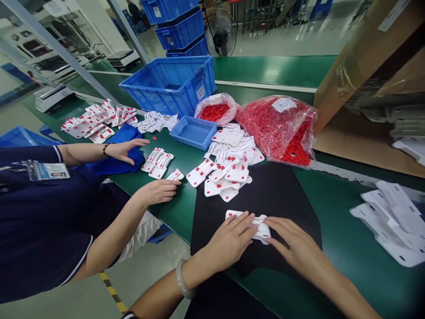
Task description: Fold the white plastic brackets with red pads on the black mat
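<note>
Both hands are down on the black rectangular mat at the near edge of the green bench. Left hand and right hand press a flat white plastic card with red tabs, fingers extended, slightly spread. It looks light, stiff, thin; best gripped at its edges. More cards lie beyond.

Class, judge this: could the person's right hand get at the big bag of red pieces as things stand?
Probably yes: the right hand rests on the white part, and only bare black mat lies between it and the bag of red pieces.
</note>
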Demonstrator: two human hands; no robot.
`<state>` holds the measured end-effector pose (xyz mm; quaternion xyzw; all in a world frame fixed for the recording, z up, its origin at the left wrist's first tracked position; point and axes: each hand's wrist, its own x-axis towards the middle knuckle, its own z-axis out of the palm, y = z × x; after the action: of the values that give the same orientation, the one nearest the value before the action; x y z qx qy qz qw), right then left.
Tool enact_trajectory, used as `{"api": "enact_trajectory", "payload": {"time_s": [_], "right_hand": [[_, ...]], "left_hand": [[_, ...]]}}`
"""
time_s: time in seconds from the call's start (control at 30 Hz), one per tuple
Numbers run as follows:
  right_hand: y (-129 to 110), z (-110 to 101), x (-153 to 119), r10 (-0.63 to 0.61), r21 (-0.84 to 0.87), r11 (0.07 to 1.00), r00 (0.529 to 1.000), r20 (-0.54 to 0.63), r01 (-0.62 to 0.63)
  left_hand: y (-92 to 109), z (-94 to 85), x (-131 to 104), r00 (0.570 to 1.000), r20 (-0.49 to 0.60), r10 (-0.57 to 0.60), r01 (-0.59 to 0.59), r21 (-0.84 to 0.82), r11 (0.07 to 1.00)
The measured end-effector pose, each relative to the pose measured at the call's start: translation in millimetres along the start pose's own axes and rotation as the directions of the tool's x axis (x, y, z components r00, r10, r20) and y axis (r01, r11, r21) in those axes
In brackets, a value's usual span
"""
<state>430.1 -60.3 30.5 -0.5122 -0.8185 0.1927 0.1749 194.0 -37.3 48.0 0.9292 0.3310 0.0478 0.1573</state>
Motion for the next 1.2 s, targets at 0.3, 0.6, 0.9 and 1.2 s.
{"api": "enact_trajectory", "payload": {"time_s": [0.3,0.6,0.9,1.2], "right_hand": [[1.1,3.8,2.3,0.019,-0.022,1.0,0.999,0.03,-0.019],[1.3,-0.7,8.1,0.024,0.012,1.0,0.998,0.059,-0.024],[1.1,4.1,3.0,0.0,-0.065,0.998,1.0,0.022,0.001],[-5.8,-0.2,11.1,0.116,-0.011,0.993,0.98,0.159,-0.116]], "left_hand": [[-9.5,3.0,5.8,0.997,-0.073,0.021,-0.031,-0.132,0.991],[-18.3,7.5,-1.6,0.981,-0.192,0.017,-0.057,-0.207,0.977],[-14.3,10.6,-13.3,0.932,-0.359,-0.042,-0.03,-0.192,0.981],[-11.9,21.3,-10.1,0.982,-0.187,0.007,-0.036,-0.153,0.988]]}}
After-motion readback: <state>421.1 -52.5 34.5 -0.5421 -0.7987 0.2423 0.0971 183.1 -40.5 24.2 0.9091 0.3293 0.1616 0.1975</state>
